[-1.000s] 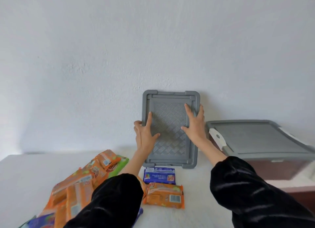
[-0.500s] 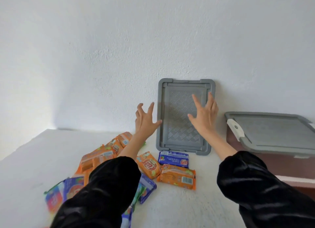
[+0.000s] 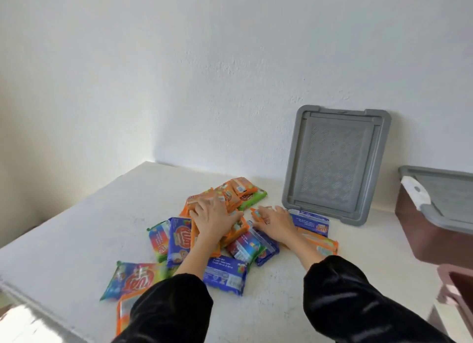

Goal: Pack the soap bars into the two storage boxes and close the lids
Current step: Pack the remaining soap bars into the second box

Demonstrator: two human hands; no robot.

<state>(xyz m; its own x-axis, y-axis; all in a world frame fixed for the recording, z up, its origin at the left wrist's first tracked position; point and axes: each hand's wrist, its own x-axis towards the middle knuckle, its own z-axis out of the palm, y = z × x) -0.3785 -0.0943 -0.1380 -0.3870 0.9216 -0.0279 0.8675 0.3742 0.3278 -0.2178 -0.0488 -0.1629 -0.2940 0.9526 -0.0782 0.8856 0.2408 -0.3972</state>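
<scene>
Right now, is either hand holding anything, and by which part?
Cannot tell: left hand and right hand lie on the soap bars, nothing lifted.

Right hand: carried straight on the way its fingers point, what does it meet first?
Likely the green soap bar at the pile's back edge, just beyond the right hand; depth is unclear.

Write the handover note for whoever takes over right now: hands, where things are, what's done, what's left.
Hands: left hand and right hand are both down on the soap bars, which lie loose on the table; grip unclear.
Things: grey lid leans against the wall. The brown box at right has a second lid on it; contents hidden.
Done: one lid off. No bar seen packed.
Left: pack all bars into both boxes, close both lids.
</scene>
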